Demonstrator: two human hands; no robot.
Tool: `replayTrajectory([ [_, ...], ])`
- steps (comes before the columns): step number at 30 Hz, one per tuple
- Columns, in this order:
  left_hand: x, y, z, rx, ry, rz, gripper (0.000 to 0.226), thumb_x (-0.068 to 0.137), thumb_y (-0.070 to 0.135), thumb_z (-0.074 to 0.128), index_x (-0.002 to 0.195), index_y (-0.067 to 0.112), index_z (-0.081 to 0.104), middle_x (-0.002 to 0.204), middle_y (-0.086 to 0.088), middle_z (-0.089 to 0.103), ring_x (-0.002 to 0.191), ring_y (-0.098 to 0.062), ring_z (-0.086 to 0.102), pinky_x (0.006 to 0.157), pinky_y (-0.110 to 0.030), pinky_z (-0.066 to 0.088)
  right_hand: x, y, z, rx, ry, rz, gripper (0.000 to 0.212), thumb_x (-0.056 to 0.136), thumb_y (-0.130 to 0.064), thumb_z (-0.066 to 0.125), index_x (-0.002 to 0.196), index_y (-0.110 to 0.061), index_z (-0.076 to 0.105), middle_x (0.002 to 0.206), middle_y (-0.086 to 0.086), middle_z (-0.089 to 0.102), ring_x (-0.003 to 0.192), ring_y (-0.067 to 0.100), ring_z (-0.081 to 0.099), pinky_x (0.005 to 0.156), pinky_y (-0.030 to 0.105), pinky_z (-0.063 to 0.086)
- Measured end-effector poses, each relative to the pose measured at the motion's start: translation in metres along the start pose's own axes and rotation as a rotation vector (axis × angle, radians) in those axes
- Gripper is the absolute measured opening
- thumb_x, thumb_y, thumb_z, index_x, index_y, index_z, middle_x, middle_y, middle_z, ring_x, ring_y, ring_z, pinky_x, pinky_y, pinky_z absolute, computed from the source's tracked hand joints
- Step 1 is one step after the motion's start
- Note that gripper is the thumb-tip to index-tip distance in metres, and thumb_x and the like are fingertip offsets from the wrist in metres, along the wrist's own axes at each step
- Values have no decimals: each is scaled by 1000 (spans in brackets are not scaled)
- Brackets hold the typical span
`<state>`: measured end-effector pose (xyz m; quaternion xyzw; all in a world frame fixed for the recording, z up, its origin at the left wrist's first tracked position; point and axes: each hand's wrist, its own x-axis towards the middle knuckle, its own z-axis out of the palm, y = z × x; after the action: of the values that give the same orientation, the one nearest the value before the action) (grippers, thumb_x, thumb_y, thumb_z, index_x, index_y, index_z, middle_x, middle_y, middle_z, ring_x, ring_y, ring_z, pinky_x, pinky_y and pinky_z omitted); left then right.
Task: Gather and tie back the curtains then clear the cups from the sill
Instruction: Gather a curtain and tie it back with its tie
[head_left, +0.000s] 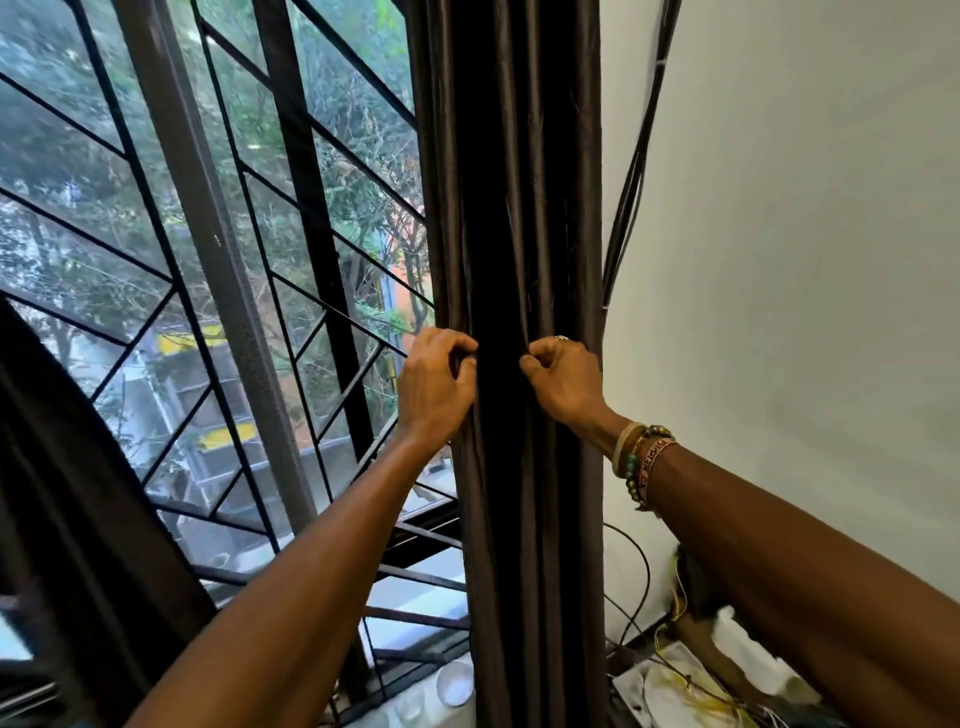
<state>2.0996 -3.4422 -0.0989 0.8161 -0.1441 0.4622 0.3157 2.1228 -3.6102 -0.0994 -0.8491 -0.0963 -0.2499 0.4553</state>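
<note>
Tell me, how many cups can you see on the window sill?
1 clear: a white cup on the sill, just left of the dark curtain. Fainter cup-like shapes sit left of it; the curtain may hide others.

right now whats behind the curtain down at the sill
A white cup shows at the curtain's left edge on the sill, partly tucked behind the fabric. Anything further behind the folds is covered. Both hands pinch the curtain higher up.

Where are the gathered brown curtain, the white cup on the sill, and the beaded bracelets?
gathered brown curtain (511, 208): head view, on the middle folds above the hands.
white cup (455, 685): head view, on its open mouth, beside the curtain's foot.
beaded bracelets (641, 460): head view, on the strands around the right wrist.
</note>
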Motion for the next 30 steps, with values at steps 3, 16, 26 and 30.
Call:
replayTrajectory([
  [3,0,10,3,-96,110,-106,6,88,21,70,90,16,73,87,5,64,75,-4,53,68,-8,39,-11,-5,0,37,1,-2,8,96,-20,57,92,-17,64,81,-1,70,74,17,66,75,37,56],
  [16,-1,35,11,-346,6,-438,33,87,31,72,109,21,49,88,3,61,73,-12,63,67,-31,51,-31,-7,15,-48,-30,-139,19,97,-22,52,102,-22,70,89,-1,72,78,20,66,70,37,54],
  [26,12,16,7,-9,58,-410,21,95,22,61,86,3,61,96,-11,56,92,-33,57,70,-29,30,-33,0,-6,129,124,-108,30,92,-26,68,120,-16,69,98,-5,70,86,8,65,81,29,56],
  [30,5,4,1,-64,72,-215,12,95,15,60,98,3,62,88,-12,62,83,-32,60,64,-28,29,-17,9,-17,129,75,71,74,84,-38,76,145,-11,44,133,8,59,116,22,61,96,36,52],
])
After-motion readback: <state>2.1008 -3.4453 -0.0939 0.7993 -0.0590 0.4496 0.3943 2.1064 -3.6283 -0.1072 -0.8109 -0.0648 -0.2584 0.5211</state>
